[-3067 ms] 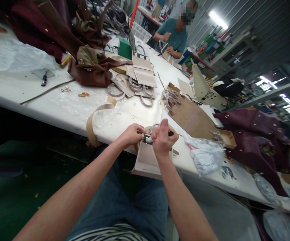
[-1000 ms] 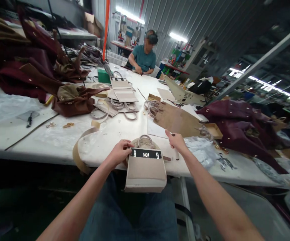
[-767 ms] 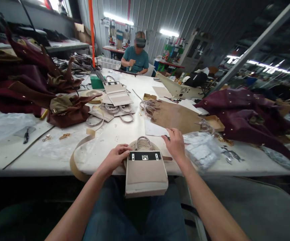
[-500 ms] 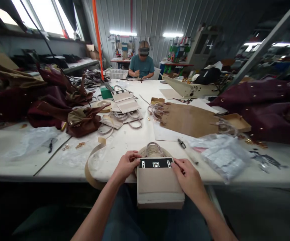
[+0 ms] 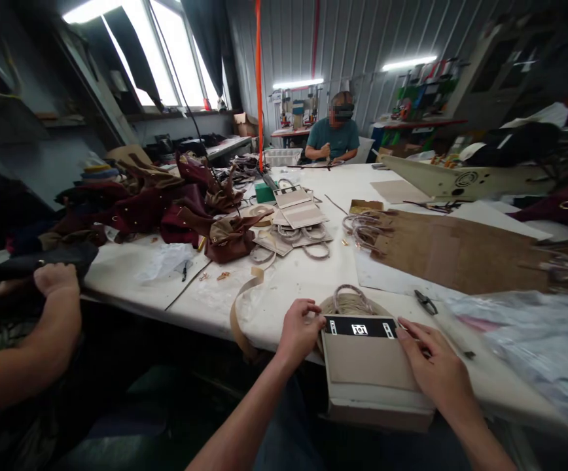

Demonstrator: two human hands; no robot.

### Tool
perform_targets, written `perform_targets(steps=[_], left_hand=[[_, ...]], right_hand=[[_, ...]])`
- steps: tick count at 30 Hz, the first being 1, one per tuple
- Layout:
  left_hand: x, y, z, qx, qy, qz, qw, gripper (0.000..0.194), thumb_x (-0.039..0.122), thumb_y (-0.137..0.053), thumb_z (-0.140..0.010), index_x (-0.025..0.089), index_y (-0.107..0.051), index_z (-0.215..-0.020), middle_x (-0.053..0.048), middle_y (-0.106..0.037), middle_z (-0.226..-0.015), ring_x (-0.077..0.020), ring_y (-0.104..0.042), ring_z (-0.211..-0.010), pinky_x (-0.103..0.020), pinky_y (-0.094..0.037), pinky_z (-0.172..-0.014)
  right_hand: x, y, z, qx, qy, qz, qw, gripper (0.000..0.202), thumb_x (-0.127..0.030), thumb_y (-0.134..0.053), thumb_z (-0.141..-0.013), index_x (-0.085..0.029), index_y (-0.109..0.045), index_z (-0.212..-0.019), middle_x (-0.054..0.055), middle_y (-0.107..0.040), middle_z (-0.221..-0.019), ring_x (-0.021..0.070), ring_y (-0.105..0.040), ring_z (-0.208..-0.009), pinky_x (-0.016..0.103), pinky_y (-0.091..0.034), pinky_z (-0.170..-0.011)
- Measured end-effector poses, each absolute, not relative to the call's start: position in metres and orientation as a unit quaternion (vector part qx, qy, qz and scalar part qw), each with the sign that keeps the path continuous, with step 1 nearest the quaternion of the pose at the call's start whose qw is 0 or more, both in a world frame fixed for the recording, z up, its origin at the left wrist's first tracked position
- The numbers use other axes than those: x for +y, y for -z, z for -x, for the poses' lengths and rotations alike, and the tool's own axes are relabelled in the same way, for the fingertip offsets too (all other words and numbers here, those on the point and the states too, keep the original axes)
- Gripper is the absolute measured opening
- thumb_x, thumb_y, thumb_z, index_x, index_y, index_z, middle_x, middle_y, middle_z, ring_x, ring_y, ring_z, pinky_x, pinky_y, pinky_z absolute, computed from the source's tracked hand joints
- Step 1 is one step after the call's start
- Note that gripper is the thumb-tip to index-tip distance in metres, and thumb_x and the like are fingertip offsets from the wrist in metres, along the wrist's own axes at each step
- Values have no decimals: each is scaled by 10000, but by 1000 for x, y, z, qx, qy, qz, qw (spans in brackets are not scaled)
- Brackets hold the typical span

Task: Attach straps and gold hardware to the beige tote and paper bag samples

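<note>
A beige box-shaped handbag [image 5: 375,363] sits at the near table edge, overhanging it. Along its upper edge runs a black strip [image 5: 377,328] with silver metal fittings. My left hand [image 5: 303,330] pinches the bag's upper left corner between thumb and fingers. At the upper right corner, my right hand [image 5: 436,369] grips with thumb and fingers along the side. A curved handle [image 5: 351,290], looking wrapped in clear film, rises behind the strip. Under and behind it lies a round beige coil [image 5: 379,307], partly hidden by the bag.
Several similar beige bag pieces [image 5: 303,212] with handles are piled ahead. Brown board [image 5: 441,245], pliers [image 5: 425,302] and a clear plastic bag [image 5: 524,347] lie to the right. Dark red bags [image 5: 166,209] heap up left. A co-worker's hand [image 5: 57,280] is at far left; another person [image 5: 334,134] sits opposite.
The view has swung left, bringing a co-worker's arms into sight at the left edge. Both my hands keep their hold on the handbag's upper corners.
</note>
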State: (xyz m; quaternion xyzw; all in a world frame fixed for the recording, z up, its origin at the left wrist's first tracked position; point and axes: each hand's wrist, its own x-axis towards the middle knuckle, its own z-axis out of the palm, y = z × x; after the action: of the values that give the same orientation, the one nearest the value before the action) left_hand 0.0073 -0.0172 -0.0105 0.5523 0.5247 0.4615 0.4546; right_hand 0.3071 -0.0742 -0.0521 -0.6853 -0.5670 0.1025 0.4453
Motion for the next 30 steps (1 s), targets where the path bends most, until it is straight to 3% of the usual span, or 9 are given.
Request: perform_targets(steps=[3, 7, 13, 18, 25, 30], left_hand=[[-33, -4, 13, 520, -508, -584, 362, 124, 205, -818, -892, 275, -793, -991, -115, -734, -1334, -278, -676, -1339, -467, -509, -1238], [-46, -22, 68, 569, -525, -575, 265, 95, 316, -748, -964, 263, -785, -1033, -119, -718, -1318, -297, -665, -1325, -492, -521, -1195], [-46, -38, 149, 639, -497, -565, 159, 166, 318, -712, -963, 223, -769, -1086, -129, -675, -1332, -308, -653, -1317, -479, -560, -1083], [-23, -45, 176, 635, -434, -628, 118, 291, 295, -770, -926, 199, -730, -1198, -153, -631, -1380, -323, -614, -1367, -487, -565, -1104], [32, -37, 179, 665, -313, -662, 149, 514, 335, -849, -891, 139, -664, -1328, -200, -644, -1384, -371, -594, -1391, -542, -448, -1265], [68, -58, 163, 672, -307, -654, 161, 591, 406, -781, -961, 135, -614, -1458, -241, -644, -1479, -383, -621, -1382, -511, -476, -1206]], right_hand=[[-72, 48, -314, -579, -66, 687, 434, 655, -782, -634, -935, -261, -853, -1266, 137, -804, -1277, 278, -741, -759, 499, -633, -770], [-75, 34, -318, -598, -42, 680, 422, 653, -767, -644, -929, -252, -843, -1277, 139, -792, -1265, 247, -708, -698, 493, -631, -750], [-98, 2, -293, -585, -26, 680, 441, 498, -647, -691, -978, -282, -827, -1288, 132, -785, -1288, 236, -712, -754, 449, -625, -738], [-117, -22, -250, -614, -52, 644, 453, 400, -551, -687, -1038, -266, -821, -1284, 133, -775, -1285, 208, -695, -751, 417, -624, -723], [-139, -32, -206, -692, -84, 564, 443, 257, -384, -700, -1079, -266, -801, -1284, 115, -754, -1319, 196, -724, -832, 386, -641, -786], [-152, -26, -180, -721, -102, 527, 438, 194, -280, -697, -1076, -275, -801, -1240, 106, -760, -1287, 243, -778, -1042, 336, -667, -796]])
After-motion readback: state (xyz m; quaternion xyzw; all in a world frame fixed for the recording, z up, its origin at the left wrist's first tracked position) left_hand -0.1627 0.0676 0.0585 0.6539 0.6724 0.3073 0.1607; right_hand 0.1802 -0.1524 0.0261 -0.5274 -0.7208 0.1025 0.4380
